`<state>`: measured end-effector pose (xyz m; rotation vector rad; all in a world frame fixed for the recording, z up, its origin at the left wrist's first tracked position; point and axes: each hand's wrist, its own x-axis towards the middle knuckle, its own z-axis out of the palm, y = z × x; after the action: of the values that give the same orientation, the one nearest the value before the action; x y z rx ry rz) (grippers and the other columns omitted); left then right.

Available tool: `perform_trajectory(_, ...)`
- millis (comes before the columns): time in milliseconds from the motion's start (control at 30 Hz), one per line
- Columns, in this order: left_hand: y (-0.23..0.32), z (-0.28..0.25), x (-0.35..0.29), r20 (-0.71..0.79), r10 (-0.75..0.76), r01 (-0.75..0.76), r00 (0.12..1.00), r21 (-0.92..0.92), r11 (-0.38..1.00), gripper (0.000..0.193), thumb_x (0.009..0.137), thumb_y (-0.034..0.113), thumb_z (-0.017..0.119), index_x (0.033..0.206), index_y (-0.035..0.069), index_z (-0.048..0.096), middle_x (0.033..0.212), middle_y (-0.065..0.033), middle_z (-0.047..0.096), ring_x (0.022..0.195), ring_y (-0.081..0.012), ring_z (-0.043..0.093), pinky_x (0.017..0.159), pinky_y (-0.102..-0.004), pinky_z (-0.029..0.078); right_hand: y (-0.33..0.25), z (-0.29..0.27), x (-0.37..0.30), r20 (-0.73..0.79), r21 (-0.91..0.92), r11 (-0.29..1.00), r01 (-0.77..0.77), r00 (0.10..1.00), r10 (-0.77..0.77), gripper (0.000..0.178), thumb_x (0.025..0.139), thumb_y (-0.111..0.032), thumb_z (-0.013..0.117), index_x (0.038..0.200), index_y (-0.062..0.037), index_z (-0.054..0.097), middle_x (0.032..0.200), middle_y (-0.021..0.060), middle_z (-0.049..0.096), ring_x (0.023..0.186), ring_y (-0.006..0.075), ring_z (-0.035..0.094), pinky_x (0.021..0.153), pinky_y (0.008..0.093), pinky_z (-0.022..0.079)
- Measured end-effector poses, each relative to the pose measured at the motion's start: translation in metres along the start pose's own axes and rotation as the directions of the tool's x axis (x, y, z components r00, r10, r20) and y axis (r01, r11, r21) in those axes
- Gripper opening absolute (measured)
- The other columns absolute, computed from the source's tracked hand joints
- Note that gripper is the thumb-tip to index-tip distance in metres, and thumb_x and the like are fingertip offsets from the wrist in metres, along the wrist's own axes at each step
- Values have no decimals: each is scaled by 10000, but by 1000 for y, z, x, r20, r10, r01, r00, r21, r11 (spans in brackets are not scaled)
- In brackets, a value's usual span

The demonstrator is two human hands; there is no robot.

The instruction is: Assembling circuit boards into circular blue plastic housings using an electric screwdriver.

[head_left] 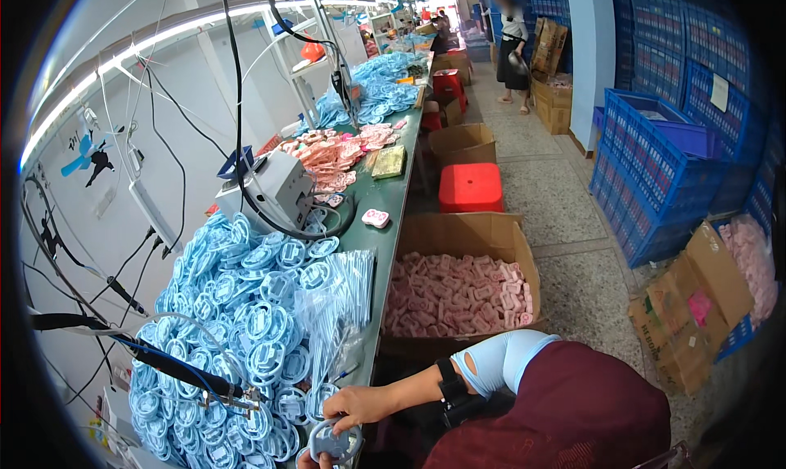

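Observation:
My right hand (pixel 352 405) reaches in at the bench's near edge, its fingers closed over the rim of a round blue-grey plastic piece (pixel 347 446). At the lower border only the fingertips of my left hand (pixel 318 461) show, pressed against the same piece from below. Beside both hands rises a large heap of light blue round plastic parts (pixel 246 322). A bundle of thin pale blue strips (pixel 350 281) in transparent film lies beyond my right hand. A black-sleeved arm with a metal tip (pixel 188 372) slants over the heap.
A grey box-shaped device (pixel 274 187) with cables stands on the green bench (pixel 370 238), near pink parts (pixel 336 158). Right of it are a carton of pink pieces (pixel 458 293), a red stool (pixel 471 188) and stacked blue crates (pixel 655 174). A person (pixel 513 47) stands in the aisle.

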<state>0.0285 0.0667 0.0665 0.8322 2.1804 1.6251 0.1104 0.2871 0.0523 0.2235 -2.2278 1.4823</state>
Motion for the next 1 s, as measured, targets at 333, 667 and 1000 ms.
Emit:
perform_trajectory(333,-27,9,0,66,-40,42,997,-35,998,227,979,146,557,1085,-54,564,1051,-132,611,966,-186,563,831,-295,464,11,-9,0,72,-105,994,9,997,-2,305,723,-261,728,815,-3,593,789,140,608,774,309,603,659,405,445)
perform_trajectory(667,-21,13,5,-30,-59,54,998,-135,989,241,938,177,620,1005,-55,624,909,-116,632,816,-174,585,718,-306,506,13,-11,6,106,22,1000,21,994,-23,291,822,-262,674,936,-1,617,844,123,591,806,296,595,700,374,453)
perform_trajectory(1000,-28,2,6,128,-108,123,986,-115,986,183,918,124,612,982,-46,629,883,-82,608,796,-179,552,709,-325,456,17,-3,17,89,18,996,91,992,-92,264,829,-249,662,932,-10,621,864,119,596,837,289,598,733,381,455)
